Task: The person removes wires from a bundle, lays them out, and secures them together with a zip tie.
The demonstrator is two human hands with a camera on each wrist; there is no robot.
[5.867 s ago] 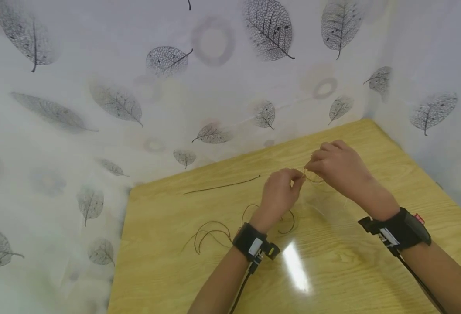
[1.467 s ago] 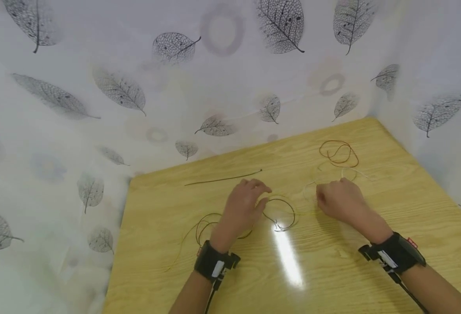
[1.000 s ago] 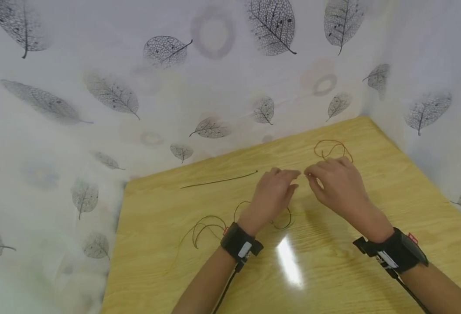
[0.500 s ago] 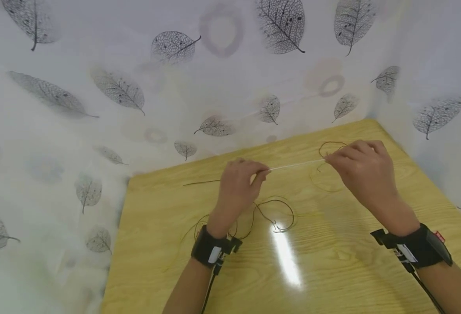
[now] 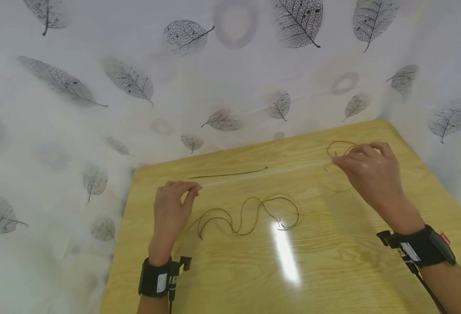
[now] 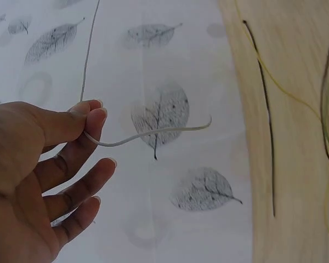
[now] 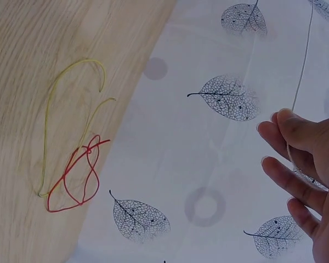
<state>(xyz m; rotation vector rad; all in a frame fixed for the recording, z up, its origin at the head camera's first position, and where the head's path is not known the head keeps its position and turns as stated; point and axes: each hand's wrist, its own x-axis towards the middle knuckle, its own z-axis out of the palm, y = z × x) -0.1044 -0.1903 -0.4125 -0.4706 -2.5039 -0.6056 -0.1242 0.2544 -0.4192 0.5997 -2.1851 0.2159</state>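
A thin white cord (image 5: 230, 177) runs taut in the air between the two hands. My left hand (image 5: 170, 213) pinches it near one end between thumb and index finger. In the left wrist view, a short free tail of the white cord (image 6: 148, 133) curves out past those fingertips, and the other fingers are loosely bent. My right hand (image 5: 375, 179) pinches the cord toward its other end; in the right wrist view a short length of the white cord (image 7: 302, 66) leads up from the thumb, and a tail hangs behind the fingers.
Below lies a wood-grain table (image 5: 230, 270) with a straight dark cord (image 5: 228, 174), wavy brown cord (image 5: 214, 209) and yellow strands (image 5: 314, 213). A red cord (image 7: 96, 175) and a yellow cord (image 7: 45, 126) lie by the right hand. Leaf-patterned sheeting (image 5: 136, 126) rises behind.
My left hand has moved left and down, drawing the white cord out to a longer span. Earlier the hands were close together. My right hand has shifted slightly right; the head view has tilted.
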